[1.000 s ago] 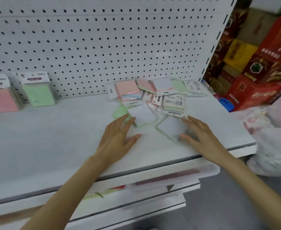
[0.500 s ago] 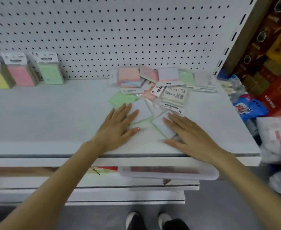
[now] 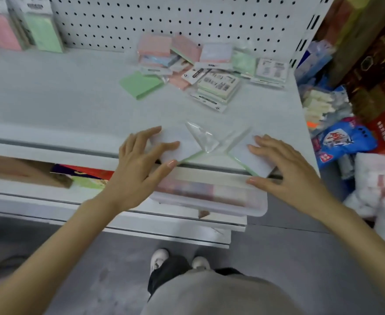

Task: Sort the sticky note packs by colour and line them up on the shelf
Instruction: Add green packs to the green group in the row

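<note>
Two sticky note packs lie face down at the front edge of the white shelf (image 3: 50,105), white backs up with green edges. My left hand (image 3: 137,169) holds the left pack (image 3: 184,144), fingers on top and thumb under its overhanging edge. My right hand (image 3: 287,169) holds the right pack (image 3: 253,162) the same way. Between them lies crumpled clear wrapping (image 3: 204,136). A mixed pile of packs (image 3: 212,71) sits at the back, with a loose green pad (image 3: 141,84) beside it. At the back left, a pink pack (image 3: 0,30) and a green pack (image 3: 43,30) stand upright.
A pegboard wall (image 3: 187,21) backs the shelf. A clear plastic box (image 3: 209,201) juts out from the lower shelf under my hands. Bagged goods (image 3: 341,142) and red cartons (image 3: 380,76) crowd the floor on the right. My shoes (image 3: 159,258) show below.
Both hands have dragged their packs from the middle of the shelf to its front edge, and the thumbs have gone under the edges. The view has tilted downward.
</note>
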### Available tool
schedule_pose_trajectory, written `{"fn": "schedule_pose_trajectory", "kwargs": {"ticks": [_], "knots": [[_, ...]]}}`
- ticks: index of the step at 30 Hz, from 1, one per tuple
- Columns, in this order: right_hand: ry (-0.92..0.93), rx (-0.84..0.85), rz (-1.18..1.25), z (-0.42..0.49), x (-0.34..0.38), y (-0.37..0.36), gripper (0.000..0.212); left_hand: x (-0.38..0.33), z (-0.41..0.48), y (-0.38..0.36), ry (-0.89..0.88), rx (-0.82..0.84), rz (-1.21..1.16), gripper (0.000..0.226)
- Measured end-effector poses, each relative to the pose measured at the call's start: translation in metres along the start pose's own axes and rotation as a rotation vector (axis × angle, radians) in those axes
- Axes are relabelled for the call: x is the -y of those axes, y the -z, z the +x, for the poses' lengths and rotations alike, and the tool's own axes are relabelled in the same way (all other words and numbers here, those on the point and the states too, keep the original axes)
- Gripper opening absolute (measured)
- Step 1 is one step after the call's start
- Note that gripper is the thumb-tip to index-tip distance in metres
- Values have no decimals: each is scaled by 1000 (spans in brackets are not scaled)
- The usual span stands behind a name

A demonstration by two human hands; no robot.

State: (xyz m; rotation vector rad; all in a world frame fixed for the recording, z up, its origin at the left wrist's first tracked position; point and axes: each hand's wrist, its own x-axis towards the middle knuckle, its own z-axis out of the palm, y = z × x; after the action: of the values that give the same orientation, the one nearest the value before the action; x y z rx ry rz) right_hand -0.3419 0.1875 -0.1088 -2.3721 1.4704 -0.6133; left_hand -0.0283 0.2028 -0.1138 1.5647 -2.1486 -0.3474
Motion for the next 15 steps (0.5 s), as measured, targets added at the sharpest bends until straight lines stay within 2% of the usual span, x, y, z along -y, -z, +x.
{"fn": "schedule_pose_trajectory", "kwargs": {"ticks": [6,9,15], "knots": [[-17,-210,-17,0,4,-16,56,2,8,0,77,7,-40,56],[-52,-227,-11,1,6,-20,54,-1,9,-3,111,-40,-77,56],[-60,-193,-24,-1,8,-20,64,-7,8,-13,146,-95,-89,59]]}}
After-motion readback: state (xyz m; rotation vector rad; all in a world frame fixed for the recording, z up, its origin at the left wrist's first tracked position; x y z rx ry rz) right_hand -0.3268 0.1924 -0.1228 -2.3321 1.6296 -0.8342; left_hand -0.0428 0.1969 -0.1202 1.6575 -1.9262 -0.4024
